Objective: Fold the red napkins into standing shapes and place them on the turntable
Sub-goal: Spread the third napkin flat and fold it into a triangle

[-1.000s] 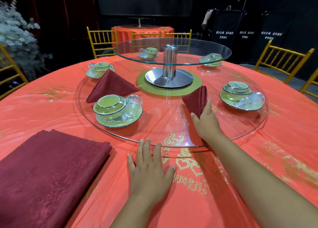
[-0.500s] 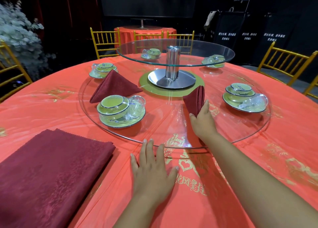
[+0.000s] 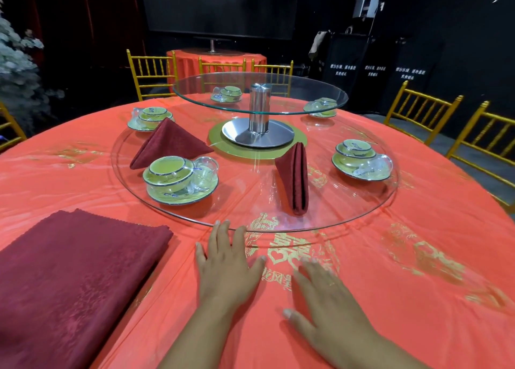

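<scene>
The right hand has left the standing napkin, which it was touching half a second ago, and has come back off the glass. It is now over the bench, just outside the near rim of the turntable. The napkin stands alone on the turntable's near right part, a narrow upright fold with its edges toward the camera. It is free of both hands.

The left hand has kept its place. It lies palm down on the bench, fingers straight and a little spread, with the longest fingertips at the turntable's near rim. Its grip is apart and holds nothing.

The right hand is palm down too, beside the left, fingers straight and spread, its grip apart and empty. It is slightly blurred, so I cannot tell whether it rests on the cloth.

A second folded napkin sits tent-like on the turntable's left part, behind a green bowl setting. The unfolded napkins lie flat on the bench, outside the turntable's near left rim.
</scene>
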Available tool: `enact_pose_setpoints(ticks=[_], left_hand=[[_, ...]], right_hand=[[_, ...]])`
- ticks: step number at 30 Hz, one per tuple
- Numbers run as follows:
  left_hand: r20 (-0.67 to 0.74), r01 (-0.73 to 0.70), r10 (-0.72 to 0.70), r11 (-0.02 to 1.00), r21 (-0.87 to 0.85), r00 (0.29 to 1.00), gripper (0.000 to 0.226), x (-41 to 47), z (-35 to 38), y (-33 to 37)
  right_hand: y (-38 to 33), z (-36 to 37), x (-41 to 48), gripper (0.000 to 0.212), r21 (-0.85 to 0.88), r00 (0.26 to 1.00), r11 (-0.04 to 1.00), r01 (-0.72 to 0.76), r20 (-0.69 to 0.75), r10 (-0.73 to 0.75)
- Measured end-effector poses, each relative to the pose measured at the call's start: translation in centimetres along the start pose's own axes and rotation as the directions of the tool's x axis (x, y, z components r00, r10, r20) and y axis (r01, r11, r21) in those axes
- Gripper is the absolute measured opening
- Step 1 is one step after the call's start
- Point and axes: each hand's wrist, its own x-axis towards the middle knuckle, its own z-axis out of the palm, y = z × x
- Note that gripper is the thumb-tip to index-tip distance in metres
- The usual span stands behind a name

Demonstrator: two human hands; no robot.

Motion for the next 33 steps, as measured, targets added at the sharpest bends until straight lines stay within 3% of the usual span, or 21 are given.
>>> enact_pose_setpoints(ticks=[3,4,6,10,14,20,23,28,33], left_hand=[[-0.028,-0.007,0.006,0.999,-0.038,1.0,0.063,-0.1,-0.4,0.1],[-0.026,-0.011,0.009,0.997,-0.073,1.0,0.061,-0.1,-0.6,0.1],[-0.023,-0.012,0.008,0.982,-0.19,1.0,0.058,0.0,-1.2,-0.2],[-0.049,-0.038,0.019,0.912,-0.409,0.999,0.047,-0.5,-4.1,-1.2],[-0.136,0.014,-0.032,0.991,-0.131,0.99,0.048,-1.7,-7.9,-4.6],[0.055,0.208,-0.238,0.921,0.329,0.97,0.056,-4.7,-11.3,-10.7],[0.09,0.18,-0.224,0.921,0.344,0.971,0.034,-5.3,-12.4,-12.0],[0.103,0.115,-0.144,0.961,0.25,0.984,0.034,-6.0,-13.6,-9.1],[0.156,-0.031,-0.008,0.97,0.239,0.988,0.04,-8.1,-12.3,-2.4]], right_hand=[[-1.0,-0.5,-1.4,0.079,0.01,0.999,0.999,-0.047,-0.022,0.047],[-0.9,0.1,-1.3,0.084,0.031,0.998,1.0,0.003,-0.065,-0.001],[-0.4,1.1,-1.3,0.087,0.1,0.999,0.995,0.005,-0.04,-0.001],[0.0,1.4,-1.4,0.079,0.068,0.997,0.998,0.01,-0.081,-0.005],[0.1,1.5,-1.4,0.076,0.074,0.996,0.997,0.004,-0.088,0.002],[-0.1,1.2,-1.5,0.075,0.102,0.993,0.995,0.013,-0.119,-0.001],[-0.2,1.2,-1.5,0.074,0.121,0.992,0.993,0.011,-0.126,0.004],[-0.5,1.0,-1.8,0.063,0.106,0.978,0.994,0.012,-0.209,0.011],[-1.4,0.1,-2.6,0.021,0.068,0.918,0.987,0.144,-0.382,-0.108]])
